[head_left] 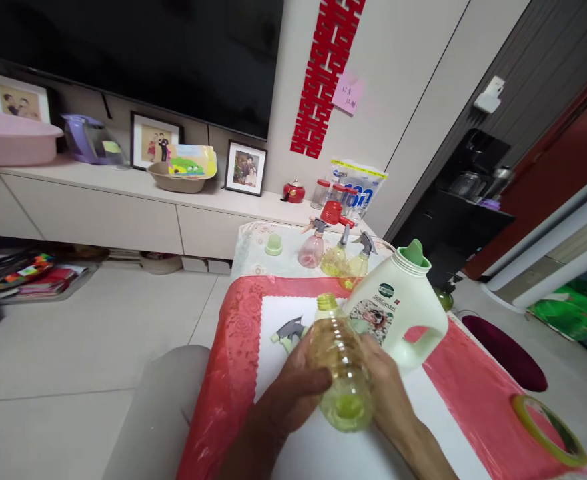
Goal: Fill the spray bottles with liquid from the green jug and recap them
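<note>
Between my two hands is a clear yellow-green spray bottle body, tilted, with its threaded neck open and pointing away from me. My left hand is closed round its left side, thumb across the front. On the other side my right hand grips it, the fingers mostly hidden behind the plastic. A grey trigger spray head with a pale green collar lies just beyond my left hand. Close behind my right hand stands a large pale green detergent jug, uncapped, with a green pour spout in its mouth.
Spray bottles in pink and yellow stand at the table's far end, near a green cap. A tape roll lies at the right on the red tablecloth. A grey stool is left of the table.
</note>
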Action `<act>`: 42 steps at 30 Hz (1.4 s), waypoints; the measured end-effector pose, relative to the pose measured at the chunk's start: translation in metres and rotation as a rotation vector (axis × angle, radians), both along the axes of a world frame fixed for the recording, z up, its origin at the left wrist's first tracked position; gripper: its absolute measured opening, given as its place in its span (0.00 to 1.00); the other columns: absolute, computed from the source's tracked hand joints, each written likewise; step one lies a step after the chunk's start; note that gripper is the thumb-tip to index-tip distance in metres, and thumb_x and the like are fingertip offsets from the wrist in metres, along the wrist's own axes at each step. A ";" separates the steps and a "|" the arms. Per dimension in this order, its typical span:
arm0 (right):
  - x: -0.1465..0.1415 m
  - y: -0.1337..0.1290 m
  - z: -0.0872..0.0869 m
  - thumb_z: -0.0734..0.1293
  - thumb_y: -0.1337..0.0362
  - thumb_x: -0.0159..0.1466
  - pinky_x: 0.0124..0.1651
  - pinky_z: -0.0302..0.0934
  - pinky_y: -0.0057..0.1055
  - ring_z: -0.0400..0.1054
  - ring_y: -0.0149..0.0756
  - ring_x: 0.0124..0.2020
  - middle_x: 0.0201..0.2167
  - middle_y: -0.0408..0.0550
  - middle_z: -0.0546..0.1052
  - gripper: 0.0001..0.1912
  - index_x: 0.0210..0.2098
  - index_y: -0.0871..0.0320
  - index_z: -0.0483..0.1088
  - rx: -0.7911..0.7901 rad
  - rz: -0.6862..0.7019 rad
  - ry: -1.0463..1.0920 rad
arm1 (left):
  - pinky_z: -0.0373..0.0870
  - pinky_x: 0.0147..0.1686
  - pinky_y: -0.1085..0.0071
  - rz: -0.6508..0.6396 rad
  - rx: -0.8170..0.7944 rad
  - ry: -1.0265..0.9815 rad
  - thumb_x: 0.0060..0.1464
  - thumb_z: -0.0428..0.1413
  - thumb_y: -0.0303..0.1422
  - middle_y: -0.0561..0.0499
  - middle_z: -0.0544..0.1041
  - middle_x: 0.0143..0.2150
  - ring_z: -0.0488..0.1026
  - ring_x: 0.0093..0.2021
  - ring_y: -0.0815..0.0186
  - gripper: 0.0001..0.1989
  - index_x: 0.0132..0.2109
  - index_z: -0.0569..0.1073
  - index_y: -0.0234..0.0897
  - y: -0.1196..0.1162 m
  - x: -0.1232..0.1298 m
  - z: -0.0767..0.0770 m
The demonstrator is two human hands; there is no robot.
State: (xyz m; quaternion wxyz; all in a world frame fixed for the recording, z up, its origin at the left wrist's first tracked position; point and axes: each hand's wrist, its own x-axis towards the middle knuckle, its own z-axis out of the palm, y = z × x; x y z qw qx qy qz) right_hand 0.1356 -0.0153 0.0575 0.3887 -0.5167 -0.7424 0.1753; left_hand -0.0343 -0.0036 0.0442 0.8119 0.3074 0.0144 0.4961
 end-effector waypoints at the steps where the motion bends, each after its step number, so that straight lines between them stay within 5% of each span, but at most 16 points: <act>1: 0.013 -0.009 0.004 0.65 0.60 0.67 0.44 0.67 0.38 0.71 0.40 0.39 0.40 0.50 0.76 0.11 0.47 0.52 0.75 0.075 -0.061 -0.008 | 0.68 0.55 0.53 0.064 -0.036 0.011 0.43 0.68 0.37 0.40 0.74 0.55 0.74 0.55 0.48 0.35 0.59 0.69 0.39 0.001 0.001 0.000; 5: 0.066 -0.028 0.016 0.70 0.55 0.61 0.45 0.66 0.40 0.70 0.40 0.39 0.43 0.51 0.75 0.22 0.53 0.54 0.74 0.391 -0.584 0.005 | 0.70 0.49 0.58 0.296 -0.148 0.136 0.42 0.70 0.38 0.45 0.74 0.52 0.74 0.50 0.53 0.33 0.56 0.70 0.42 0.005 0.011 -0.004; 8: 0.095 -0.019 0.019 0.73 0.49 0.56 0.51 0.66 0.44 0.71 0.47 0.50 0.55 0.55 0.73 0.34 0.59 0.55 0.71 0.214 -0.755 0.202 | 0.70 0.48 0.61 0.414 -0.146 0.267 0.40 0.71 0.35 0.46 0.75 0.49 0.74 0.48 0.57 0.34 0.54 0.69 0.42 0.005 0.019 -0.006; 12: 0.109 0.012 0.016 0.76 0.52 0.47 0.46 0.68 0.42 0.73 0.49 0.47 0.47 0.55 0.79 0.33 0.50 0.59 0.75 -0.075 -0.608 0.473 | 0.69 0.49 0.61 0.472 -0.079 0.381 0.41 0.69 0.34 0.47 0.75 0.48 0.74 0.48 0.58 0.34 0.56 0.65 0.42 0.001 0.023 -0.001; 17: 0.103 0.044 0.011 0.72 0.58 0.42 0.29 0.62 0.34 0.67 0.37 0.25 0.22 0.44 0.75 0.16 0.28 0.60 0.71 -0.026 -0.632 0.554 | 0.67 0.51 0.59 0.536 -0.058 0.469 0.42 0.67 0.32 0.47 0.75 0.48 0.73 0.49 0.56 0.34 0.56 0.64 0.42 0.000 0.023 0.004; 20: 0.101 0.051 0.012 0.69 0.61 0.42 0.24 0.56 0.31 0.61 0.32 0.20 0.15 0.39 0.68 0.11 0.24 0.58 0.67 0.020 -0.675 0.550 | 0.67 0.51 0.58 0.537 -0.059 0.497 0.42 0.66 0.31 0.47 0.75 0.48 0.73 0.48 0.55 0.34 0.57 0.63 0.42 0.000 0.023 0.003; 25: 0.110 0.033 0.037 0.68 0.64 0.41 0.25 0.56 0.32 0.62 0.34 0.22 0.18 0.41 0.71 0.13 0.29 0.57 0.72 0.026 -0.780 0.428 | 0.67 0.52 0.57 0.583 -0.018 0.570 0.44 0.65 0.29 0.46 0.74 0.51 0.73 0.50 0.55 0.33 0.57 0.62 0.42 0.001 0.022 -0.001; 34: 0.124 -0.021 0.127 0.66 0.61 0.35 0.23 0.56 0.37 0.67 0.42 0.21 0.22 0.50 0.75 0.16 0.26 0.49 0.77 -0.110 -0.850 0.029 | 0.61 0.60 0.51 0.853 0.061 0.748 0.40 0.65 0.23 0.44 0.72 0.55 0.68 0.58 0.50 0.36 0.57 0.66 0.42 0.003 0.024 -0.005; 42: 0.168 -0.038 0.141 0.67 0.62 0.38 0.30 0.57 0.39 0.71 0.38 0.23 0.27 0.49 0.79 0.22 0.34 0.41 0.78 -0.065 -0.596 -0.406 | 0.62 0.60 0.51 1.023 0.220 0.903 0.41 0.65 0.25 0.42 0.71 0.54 0.67 0.58 0.49 0.35 0.58 0.65 0.39 0.004 0.025 -0.007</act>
